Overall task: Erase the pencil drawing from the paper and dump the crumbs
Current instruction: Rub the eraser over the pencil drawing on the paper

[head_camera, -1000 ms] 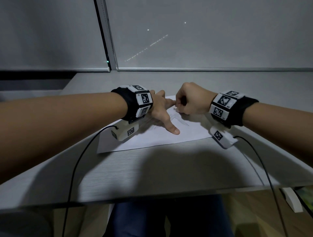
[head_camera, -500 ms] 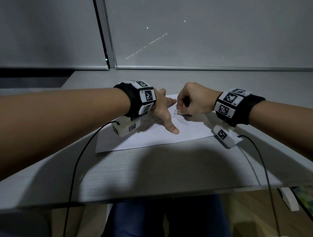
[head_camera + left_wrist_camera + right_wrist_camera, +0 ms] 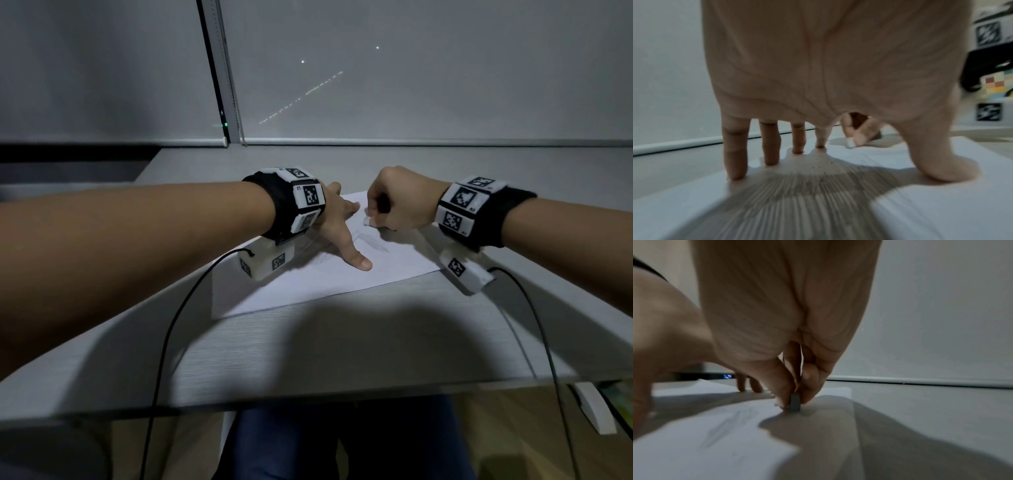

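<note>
The erasing step is in hand. The right hand point(image 3: 399, 198) has its fingers curled and pinches a small eraser point(image 3: 795, 402) between thumb and fingertips, with the eraser's lower end set on the paper point(image 3: 308, 284) at the far edge of the pencil drawing point(image 3: 371, 241). The left hand point(image 3: 337, 228) lies spread and flat on the sheet, fingers straight and thumb point(image 3: 941, 164) splayed toward the person, pinning the paper to the table point(image 3: 342, 349). The paper lies slightly askew near the middle of the table, and faint pencil strokes show between the two hands. Judging by these strokes, the drawing is only partly gone, so much rubbing is left.

The next move seems to call for short strokes of the eraser across the remaining lines, toward the left thumb, while the flat hand holds the sheet against wrinkling. Dark specks, probably crumbs point(image 3: 822, 165), lie under the left palm; they would have to stay on the sheet until it is lifted and tipped.

Black cables point(image 3: 164, 342) from the wrist cameras trail over the near table edge, clear of the paper. No bin for the crumbs is in view. The left hand itself covers part of the drawing and would need to shift.
</note>
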`<state>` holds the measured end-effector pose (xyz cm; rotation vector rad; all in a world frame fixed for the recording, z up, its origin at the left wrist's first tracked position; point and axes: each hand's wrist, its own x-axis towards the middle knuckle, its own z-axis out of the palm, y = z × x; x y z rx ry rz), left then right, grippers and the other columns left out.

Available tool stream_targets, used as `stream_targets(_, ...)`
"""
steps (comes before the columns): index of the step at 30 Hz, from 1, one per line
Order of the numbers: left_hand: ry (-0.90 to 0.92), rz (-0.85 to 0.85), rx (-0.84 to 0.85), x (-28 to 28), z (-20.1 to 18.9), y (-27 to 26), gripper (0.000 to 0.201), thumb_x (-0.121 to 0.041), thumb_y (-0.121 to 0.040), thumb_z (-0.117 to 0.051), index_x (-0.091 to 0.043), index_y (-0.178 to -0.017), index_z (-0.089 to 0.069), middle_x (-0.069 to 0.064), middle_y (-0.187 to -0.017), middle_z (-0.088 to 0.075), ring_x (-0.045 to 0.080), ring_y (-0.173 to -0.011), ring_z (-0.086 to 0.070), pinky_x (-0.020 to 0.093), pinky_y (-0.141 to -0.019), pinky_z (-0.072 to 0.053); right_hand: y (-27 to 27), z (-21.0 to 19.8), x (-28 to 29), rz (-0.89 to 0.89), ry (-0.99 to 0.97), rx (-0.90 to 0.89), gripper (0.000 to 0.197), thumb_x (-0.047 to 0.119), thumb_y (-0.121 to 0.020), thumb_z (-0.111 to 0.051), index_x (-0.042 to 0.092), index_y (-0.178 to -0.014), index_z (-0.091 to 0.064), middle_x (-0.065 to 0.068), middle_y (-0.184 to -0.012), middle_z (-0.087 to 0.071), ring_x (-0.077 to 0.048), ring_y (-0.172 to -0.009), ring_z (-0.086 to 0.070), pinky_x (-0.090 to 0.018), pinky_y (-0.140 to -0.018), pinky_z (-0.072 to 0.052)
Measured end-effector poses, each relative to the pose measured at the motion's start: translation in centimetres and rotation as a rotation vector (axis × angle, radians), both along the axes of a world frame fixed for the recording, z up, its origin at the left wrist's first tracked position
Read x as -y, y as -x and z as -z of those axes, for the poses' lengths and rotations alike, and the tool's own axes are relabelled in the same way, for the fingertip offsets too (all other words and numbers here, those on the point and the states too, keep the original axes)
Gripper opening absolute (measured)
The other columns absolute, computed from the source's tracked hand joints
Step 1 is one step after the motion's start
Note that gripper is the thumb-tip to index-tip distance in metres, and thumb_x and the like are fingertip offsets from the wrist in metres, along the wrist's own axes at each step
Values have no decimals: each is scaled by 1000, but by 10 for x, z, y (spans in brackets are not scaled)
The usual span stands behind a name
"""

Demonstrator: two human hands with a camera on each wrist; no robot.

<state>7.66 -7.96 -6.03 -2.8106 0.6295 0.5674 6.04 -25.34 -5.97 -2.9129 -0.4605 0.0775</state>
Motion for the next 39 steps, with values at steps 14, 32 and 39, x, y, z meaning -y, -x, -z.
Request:
stream_targets(14,165,54,177,-21,-24,5,88,-82,-71,-83,-5,-111,-69,10,-106,-76,29,-96,-71,38,-87,-58,-21,0,-11,23,31,37,21,32,-94,-74,11,-94,-73,-7,-96,-75,-29,-90,-69,-36,-81,-56)
stream_targets(32,-10,33,-107,-28,-12,7,151,-107,-42,-70,-56,-168,-3,12,-156,-35,44,-152,-38,61,-119,-40,-14,4,-28,-45,-24,62,10,18,-86,-79,10,-80,-77,1,-70,-70,-21,-69,-68,-31,-66,-57)
stream_targets(39,33,14,-87,-30,-9,7,151,-103,-39,-76,-56,-166,-11,4,-159,-34,40,-155,-36,60,-118,-39,-14,1,-26,-80,-96,-36,8,20,-82,-85,16,-75,-82,9,-60,-70,-5,-55,-60,-23,-63,-54)
